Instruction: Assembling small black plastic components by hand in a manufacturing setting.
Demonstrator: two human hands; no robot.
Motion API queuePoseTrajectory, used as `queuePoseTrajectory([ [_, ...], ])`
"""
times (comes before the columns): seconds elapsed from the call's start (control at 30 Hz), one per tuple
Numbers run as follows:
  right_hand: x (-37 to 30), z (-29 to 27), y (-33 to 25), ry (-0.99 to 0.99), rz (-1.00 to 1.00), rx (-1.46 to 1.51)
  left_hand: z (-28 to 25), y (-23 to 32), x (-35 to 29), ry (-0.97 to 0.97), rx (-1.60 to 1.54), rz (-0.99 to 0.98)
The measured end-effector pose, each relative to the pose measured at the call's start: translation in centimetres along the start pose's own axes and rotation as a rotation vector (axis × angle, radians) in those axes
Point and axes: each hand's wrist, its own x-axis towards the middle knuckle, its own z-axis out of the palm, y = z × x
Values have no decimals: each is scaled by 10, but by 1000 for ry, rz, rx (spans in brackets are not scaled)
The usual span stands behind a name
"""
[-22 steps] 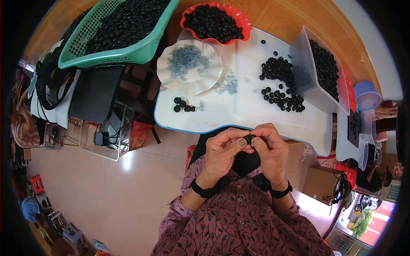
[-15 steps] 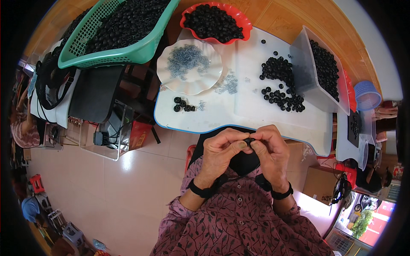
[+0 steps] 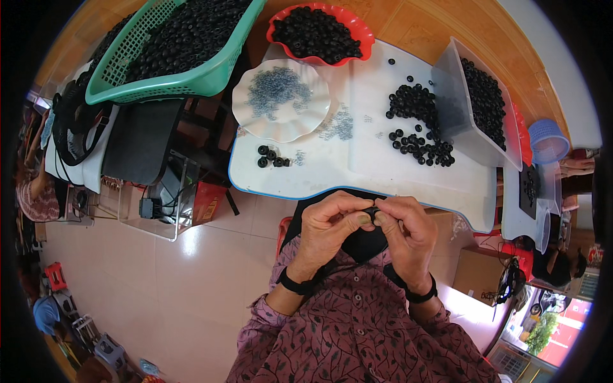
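Note:
My left hand (image 3: pixel 329 225) and my right hand (image 3: pixel 406 231) meet in front of my chest, just off the near edge of the white table (image 3: pixel 319 175). Between their thumbs and fingertips they pinch a small black round part (image 3: pixel 372 213), mostly hidden by the fingers. Several black ring-like parts (image 3: pixel 271 156) lie on the table's left side, beside a few tiny clear pieces (image 3: pixel 299 157). More clear pieces fill the middle of a white scalloped plate (image 3: pixel 249 121). On the right, a loose heap of black round parts (image 3: pixel 415 102) spreads over the tabletop.
A translucent bin (image 3: pixel 454 96) of black parts stands at the table's right. A red scalloped bowl (image 3: pixel 365 38) and a green basket (image 3: pixel 211 80), both full of black parts, are at the back and left. A cardboard box (image 3: pixel 476 274) sits on the floor at right.
Both hands stay together on the small black part, with the fingers shifting slightly around it. The table scene moves a few pixels left in view.

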Motion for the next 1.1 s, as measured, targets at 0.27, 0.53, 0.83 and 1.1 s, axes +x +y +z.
queuePoseTrajectory([
  [0.27, -2, 1, 0, 17, 15, 22, 2, 0, 0, 9, 6, -11],
  [0.53, 0, 2, -2, 22, -11, -10, -3, -4, 1, -12, 124, 93],
  [0.83, -2, -3, -2, -6, 21, -34, -8, 1, 4, -101, 121, 68],
  [1.1, -7, -8, 10, -56, 125, 131, -7, 1, 6, -144, 16, -22],
])
